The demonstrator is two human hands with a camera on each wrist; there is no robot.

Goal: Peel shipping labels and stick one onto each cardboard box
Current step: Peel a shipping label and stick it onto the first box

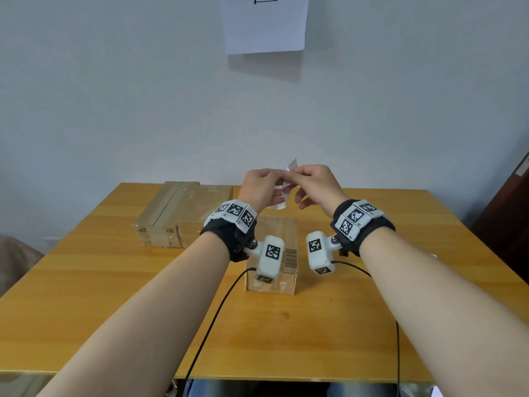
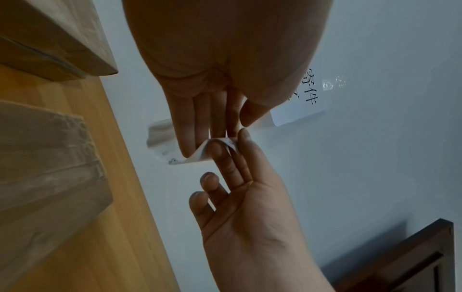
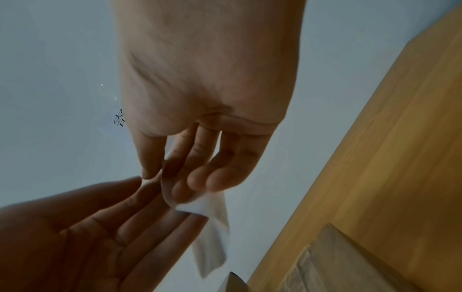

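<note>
I hold both hands up over the wooden table (image 1: pixel 114 310), close together, with a white shipping label (image 1: pixel 282 196) between them. My left hand (image 1: pixel 274 179) pinches the label (image 2: pixel 200 154) between thumb and straight fingers. My right hand (image 1: pixel 297 174) pinches the same label (image 3: pixel 212 227) at its curled edge; its other fingers hang free. A small cardboard box (image 1: pixel 274 233) with a barcode sticker (image 1: pixel 290 256) stands below my wrists. Two larger cardboard boxes (image 1: pixel 169 216) sit side by side at the back left. Whether a backing sheet is separating from the label is unclear.
A white paper sheet (image 1: pixel 264 24) hangs on the pale wall behind the table. Dark wooden furniture (image 1: pixel 509 210) stands at the right edge. Black cables (image 1: pixel 211 325) run from the wrist cameras across the table's front.
</note>
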